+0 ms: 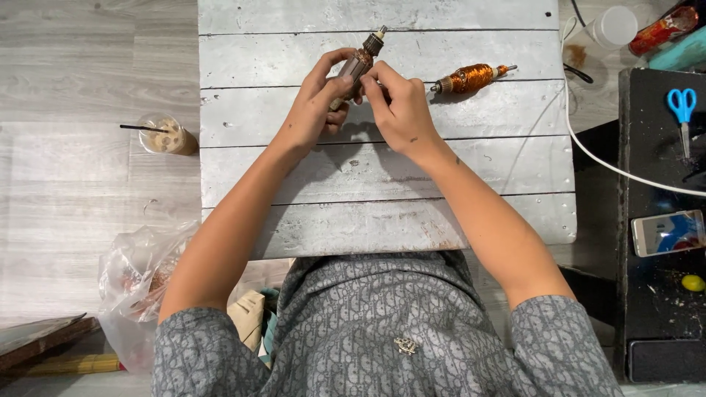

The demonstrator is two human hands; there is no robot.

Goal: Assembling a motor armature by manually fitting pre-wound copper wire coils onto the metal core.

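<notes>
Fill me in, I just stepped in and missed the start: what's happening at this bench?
A person in a grey patterned shirt sits at a whitewashed plank table. The left hand holds a small motor armature tilted above the boards, while the right hand pinches at its middle. A second armature, wound with copper wire, lies on the table just to the right. An iced drink stands on the floor; blue scissors and a phone lie on the dark surface alongside.
</notes>
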